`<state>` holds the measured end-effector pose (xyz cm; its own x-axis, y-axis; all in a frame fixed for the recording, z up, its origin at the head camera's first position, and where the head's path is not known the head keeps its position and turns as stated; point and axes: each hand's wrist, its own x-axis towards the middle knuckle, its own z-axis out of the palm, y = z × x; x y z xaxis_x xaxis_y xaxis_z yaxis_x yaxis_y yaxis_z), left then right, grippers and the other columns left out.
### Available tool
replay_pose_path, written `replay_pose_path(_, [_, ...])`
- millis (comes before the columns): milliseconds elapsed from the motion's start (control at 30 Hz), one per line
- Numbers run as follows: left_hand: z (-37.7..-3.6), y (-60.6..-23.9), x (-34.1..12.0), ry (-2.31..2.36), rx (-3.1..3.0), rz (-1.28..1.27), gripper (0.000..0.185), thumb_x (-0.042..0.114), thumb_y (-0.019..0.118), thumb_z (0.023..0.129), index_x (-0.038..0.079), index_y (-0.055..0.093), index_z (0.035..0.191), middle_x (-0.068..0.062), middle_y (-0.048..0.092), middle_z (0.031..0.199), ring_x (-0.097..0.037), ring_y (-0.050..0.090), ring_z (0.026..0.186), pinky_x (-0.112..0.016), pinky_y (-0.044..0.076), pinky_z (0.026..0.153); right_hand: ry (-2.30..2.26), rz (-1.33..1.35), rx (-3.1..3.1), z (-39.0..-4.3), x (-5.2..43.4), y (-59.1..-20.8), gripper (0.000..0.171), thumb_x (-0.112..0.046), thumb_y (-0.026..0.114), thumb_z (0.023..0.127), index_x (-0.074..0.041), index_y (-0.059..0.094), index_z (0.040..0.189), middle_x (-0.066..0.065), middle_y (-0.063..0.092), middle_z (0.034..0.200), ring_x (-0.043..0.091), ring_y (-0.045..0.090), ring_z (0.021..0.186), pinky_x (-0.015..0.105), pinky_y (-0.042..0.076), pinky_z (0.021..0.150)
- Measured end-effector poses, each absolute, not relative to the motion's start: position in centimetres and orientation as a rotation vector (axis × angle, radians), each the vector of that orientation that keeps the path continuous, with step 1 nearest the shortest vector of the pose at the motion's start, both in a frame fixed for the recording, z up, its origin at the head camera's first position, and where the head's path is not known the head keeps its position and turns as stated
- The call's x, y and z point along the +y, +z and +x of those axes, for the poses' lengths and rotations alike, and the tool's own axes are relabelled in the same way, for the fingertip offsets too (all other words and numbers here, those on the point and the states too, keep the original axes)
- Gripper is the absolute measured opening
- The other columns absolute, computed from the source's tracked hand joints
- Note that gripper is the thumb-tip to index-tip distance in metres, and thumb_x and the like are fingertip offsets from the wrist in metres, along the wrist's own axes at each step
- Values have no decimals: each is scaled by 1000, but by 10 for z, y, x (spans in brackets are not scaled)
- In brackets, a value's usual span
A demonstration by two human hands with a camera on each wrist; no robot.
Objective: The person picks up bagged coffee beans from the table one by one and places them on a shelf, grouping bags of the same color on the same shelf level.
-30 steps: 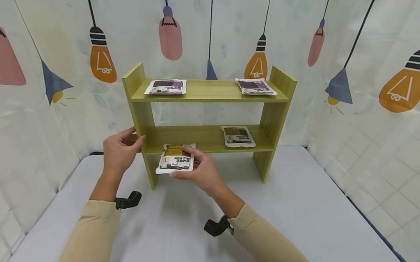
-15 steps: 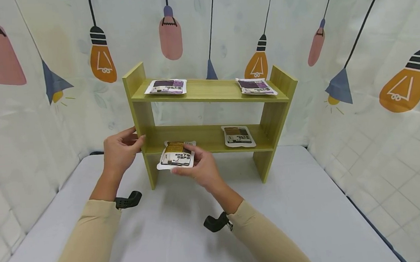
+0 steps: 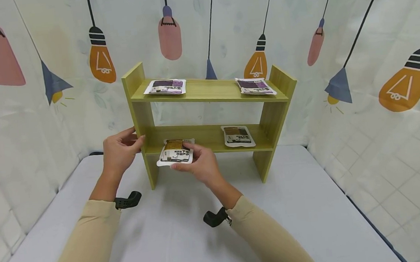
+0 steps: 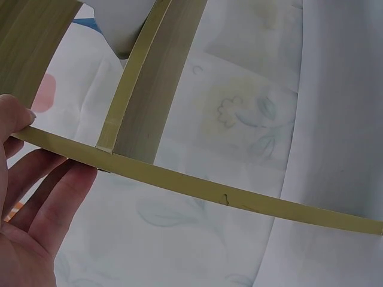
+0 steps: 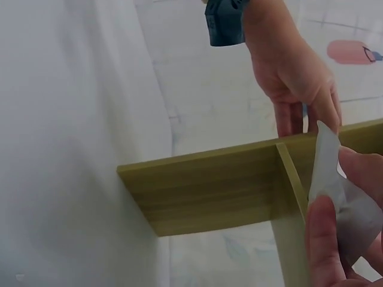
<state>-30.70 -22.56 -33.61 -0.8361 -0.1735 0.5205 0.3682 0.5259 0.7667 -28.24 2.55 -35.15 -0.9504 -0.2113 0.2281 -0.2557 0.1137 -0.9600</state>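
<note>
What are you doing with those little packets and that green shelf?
A person's right hand pinches a flat white packet with a brown and black label at the left end of the lower board of a small yellow-green wooden shelf. Their left hand grips the shelf's left side panel. A matching packet lies further right on that board, and two white packets with purple labels lie on the top board.
</note>
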Motion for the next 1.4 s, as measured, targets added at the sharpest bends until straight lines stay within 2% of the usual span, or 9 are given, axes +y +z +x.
replay_pose_path(333, [-306,-337,-226,-1303,-2227,-160,49,27,73,96,13,63,141,-22,75,114,13,63,75,-10,56,64,1996,443,-2324,-287,21,-350,71,-11,94,71,-13,67,137,14,77,111,13,72,87,24,61,68])
replay_pose_path(433, [-306,-337,-226,-1294,-2228,-163,49,27,72,96,13,63,141,-22,75,115,3,69,79,-9,55,64,1994,421,-2324,-288,20,-349,72,-12,95,71,-13,67,137,12,78,107,13,72,84,26,62,67])
replay_pose_path(567, [-305,-337,-226,-1283,-2234,-153,48,27,72,96,13,63,141,-22,75,115,-18,76,87,-9,55,64,2005,397,-2305,-290,19,-349,73,-12,95,70,-12,67,137,10,78,101,13,73,76,27,62,64])
replay_pose_path(633, [-306,-337,-226,-1282,-2240,-143,48,27,72,96,14,63,142,-21,75,115,-22,76,89,-9,56,64,1996,394,-2301,-291,19,-349,73,-13,95,70,-12,67,137,9,78,97,13,74,71,27,61,62])
replay_pose_path(700, [-305,-337,-226,-1280,-2244,-138,49,27,72,96,14,63,142,-21,76,115,-20,76,88,-9,55,64,1973,392,-2303,-292,18,-350,72,-14,95,70,-12,67,136,9,78,94,14,74,67,26,60,60])
replay_pose_path(967, [-306,-337,-226,-1289,-2243,-141,49,25,72,96,13,62,142,-21,75,114,7,67,78,-10,56,64,1793,368,-2358,-295,15,-349,71,-27,96,71,-16,69,135,3,71,74,13,72,56,21,46,49])
replay_pose_path(1167, [-306,-337,-226,-1298,-2241,-140,49,28,72,96,14,63,142,-21,75,115,2,70,81,-9,56,65,1679,370,-2363,-297,12,-348,68,-32,95,71,-16,70,133,2,66,62,11,71,54,23,38,46])
replay_pose_path(1300, [-306,-337,-226,-1313,-2240,-143,49,28,72,96,15,63,142,-20,75,117,-1,72,83,-10,56,65,1666,352,-2351,-298,11,-347,67,-30,95,71,-16,72,131,1,65,61,11,70,52,23,39,45])
replay_pose_path(1400, [-306,-337,-227,-1321,-2238,-151,49,26,72,96,15,62,143,-21,75,117,3,69,81,-11,57,66,1688,346,-2331,-299,11,-346,66,-28,96,70,-14,72,130,3,64,61,12,70,51,23,44,44])
